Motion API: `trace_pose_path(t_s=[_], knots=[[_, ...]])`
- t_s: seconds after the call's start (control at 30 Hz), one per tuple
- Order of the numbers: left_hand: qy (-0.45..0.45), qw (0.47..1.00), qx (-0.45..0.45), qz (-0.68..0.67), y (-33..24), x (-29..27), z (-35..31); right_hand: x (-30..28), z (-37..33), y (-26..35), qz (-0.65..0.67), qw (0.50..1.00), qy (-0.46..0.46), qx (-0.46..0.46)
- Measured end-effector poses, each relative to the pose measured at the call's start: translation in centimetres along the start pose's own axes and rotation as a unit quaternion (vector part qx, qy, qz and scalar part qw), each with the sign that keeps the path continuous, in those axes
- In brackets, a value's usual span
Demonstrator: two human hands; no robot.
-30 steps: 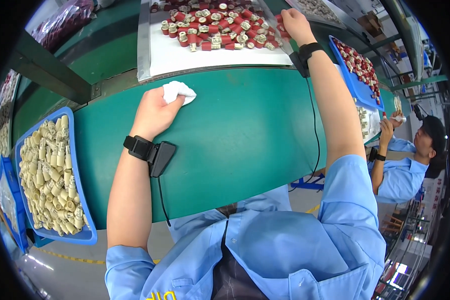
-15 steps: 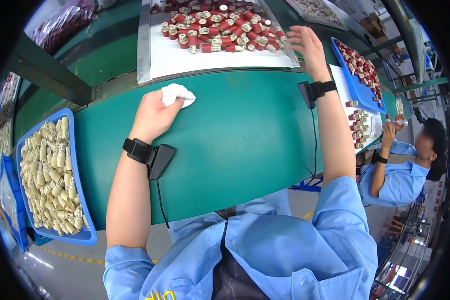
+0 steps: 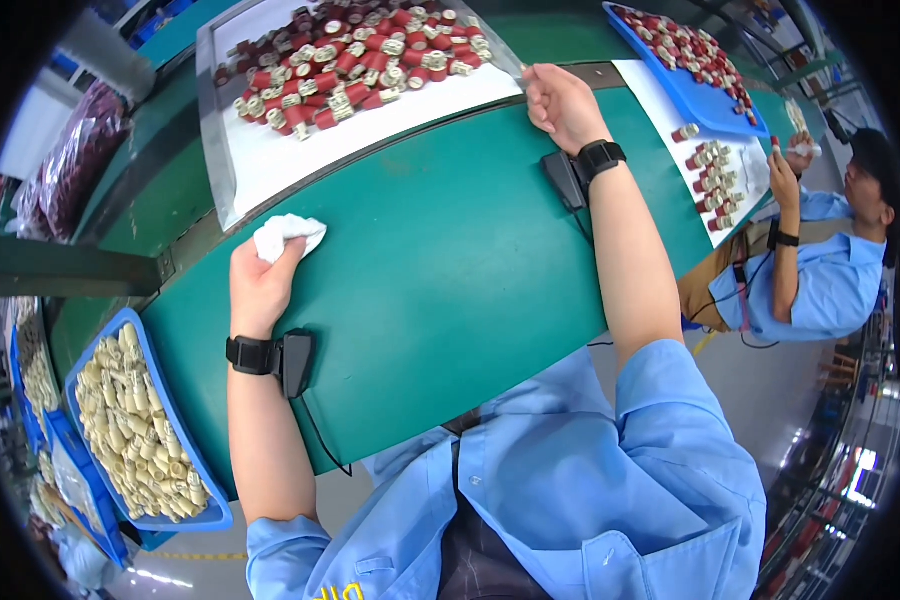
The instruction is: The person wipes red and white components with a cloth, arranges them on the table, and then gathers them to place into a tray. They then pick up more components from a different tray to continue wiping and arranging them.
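My left hand (image 3: 260, 285) is closed around a crumpled white cloth (image 3: 290, 236), held over the green work surface near its far left edge. Farther off lies a shallow white tray (image 3: 315, 158) with a greyish rim, holding a pile of red-and-cream cylindrical parts (image 3: 355, 65). At the tray's near right corner is my right hand (image 3: 562, 108), its fingers curled in and the fingertips closed on the rim. What lies under those fingers is partly hidden. Both wrists wear black straps with small devices and cables.
A blue bin (image 3: 220, 512) of cream cylindrical parts stands at the left. To the right, another blue tray (image 3: 705, 115) holds red-and-cream parts, with more standing in rows on a white sheet (image 3: 660, 120). A co-worker (image 3: 820, 255) sits beyond it. A green metal post (image 3: 60, 268) stands far left.
The view has turned, so the scene sits rotated. My right hand, with fingers spread before, has come down to the tray's near corner and curled closed. My left hand keeps the cloth.
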State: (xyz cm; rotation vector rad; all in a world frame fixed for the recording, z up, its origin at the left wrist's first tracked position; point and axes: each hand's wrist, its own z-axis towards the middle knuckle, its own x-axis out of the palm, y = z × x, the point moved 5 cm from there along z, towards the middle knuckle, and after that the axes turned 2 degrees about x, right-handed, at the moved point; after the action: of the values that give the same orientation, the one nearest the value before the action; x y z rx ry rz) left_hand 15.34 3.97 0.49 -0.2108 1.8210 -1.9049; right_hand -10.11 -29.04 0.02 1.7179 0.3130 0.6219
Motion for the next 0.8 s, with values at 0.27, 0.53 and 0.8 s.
trace_pose_path(t_s=[0.27, 0.53, 0.8], knots=[[-0.008, 1.0, -0.002, -0.006, 0.54, -0.21, 0.11, -0.72, 0.17, -0.06, 0.111, 0.993, 0.049, -0.011], [-0.006, 1.0, -0.006, 0.004, 0.55, -0.24, -0.01, -0.77, -0.34, 0.06, 0.117, 0.993, 0.013, -0.034], [-0.002, 1.0, 0.0, -0.008, 0.19, 0.0, 0.11, -1.0, -0.63, 0.26, 0.05, 0.997, -0.016, -0.05]])
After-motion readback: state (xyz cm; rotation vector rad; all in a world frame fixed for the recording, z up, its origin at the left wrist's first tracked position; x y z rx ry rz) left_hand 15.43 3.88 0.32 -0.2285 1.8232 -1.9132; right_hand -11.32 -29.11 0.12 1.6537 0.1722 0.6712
